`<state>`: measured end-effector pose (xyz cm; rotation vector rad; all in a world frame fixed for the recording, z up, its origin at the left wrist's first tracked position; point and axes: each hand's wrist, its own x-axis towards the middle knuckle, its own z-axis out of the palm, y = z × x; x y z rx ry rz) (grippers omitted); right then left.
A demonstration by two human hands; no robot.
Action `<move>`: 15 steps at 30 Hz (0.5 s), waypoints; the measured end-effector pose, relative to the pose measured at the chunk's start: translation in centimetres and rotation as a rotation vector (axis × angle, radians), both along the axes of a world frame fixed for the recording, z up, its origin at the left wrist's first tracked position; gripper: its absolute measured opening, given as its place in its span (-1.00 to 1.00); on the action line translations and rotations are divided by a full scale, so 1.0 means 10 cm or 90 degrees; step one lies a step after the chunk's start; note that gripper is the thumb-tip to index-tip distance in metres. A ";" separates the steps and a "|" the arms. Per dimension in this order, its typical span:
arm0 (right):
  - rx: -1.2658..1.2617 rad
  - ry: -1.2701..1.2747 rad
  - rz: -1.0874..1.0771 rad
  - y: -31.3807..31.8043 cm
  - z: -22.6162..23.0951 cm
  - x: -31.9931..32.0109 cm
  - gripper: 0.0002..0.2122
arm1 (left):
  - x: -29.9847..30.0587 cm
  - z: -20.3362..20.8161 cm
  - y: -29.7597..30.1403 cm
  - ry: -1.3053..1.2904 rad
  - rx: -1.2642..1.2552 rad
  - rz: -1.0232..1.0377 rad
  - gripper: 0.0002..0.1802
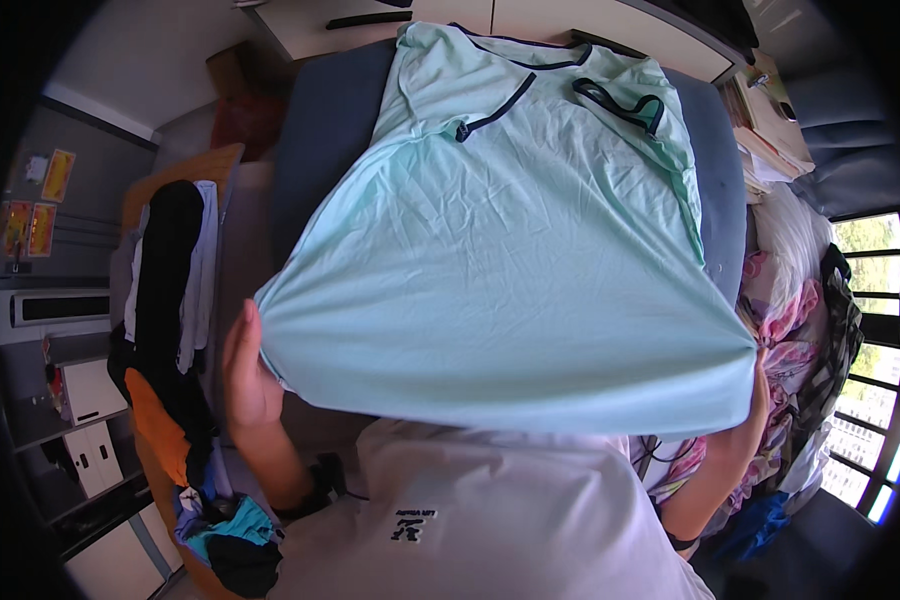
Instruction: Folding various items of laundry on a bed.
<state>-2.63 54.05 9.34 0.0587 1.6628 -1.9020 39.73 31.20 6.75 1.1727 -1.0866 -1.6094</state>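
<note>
I see the left hand [254,383] and right hand [760,388] clamped on opposite hem ends of a creased, navy-trimmed mint T-shirt [510,280].

Black garment [165,270] draped over a wooden board [182,170] beyond the left edge of the blue-grey surface [320,120], orange cloth [160,425] and teal cloth [240,522] nearer, floral fabric [796,310] heaped past the right edge, barred window [875,330] beyond, pale cabinet [450,10] along the far edge.

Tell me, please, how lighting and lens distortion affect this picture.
Head view: bright daylight partly washes out the window at right; its dark frame bows toward the rim; corners fall to black; soft light leaves creases in the mint shirt visible.
</note>
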 end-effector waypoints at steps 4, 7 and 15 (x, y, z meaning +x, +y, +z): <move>-0.031 -0.030 0.057 0.17 0.07 -0.02 -0.60 | -0.19 -0.20 0.14 0.135 0.100 -0.010 -0.43; 0.122 -0.132 0.238 0.48 -0.37 0.06 -0.55 | -0.13 -0.45 0.30 0.327 0.270 -0.124 -0.31; 0.409 0.010 0.632 0.67 -0.63 0.36 -0.55 | 0.11 -0.64 0.50 -0.248 0.117 -0.371 -0.02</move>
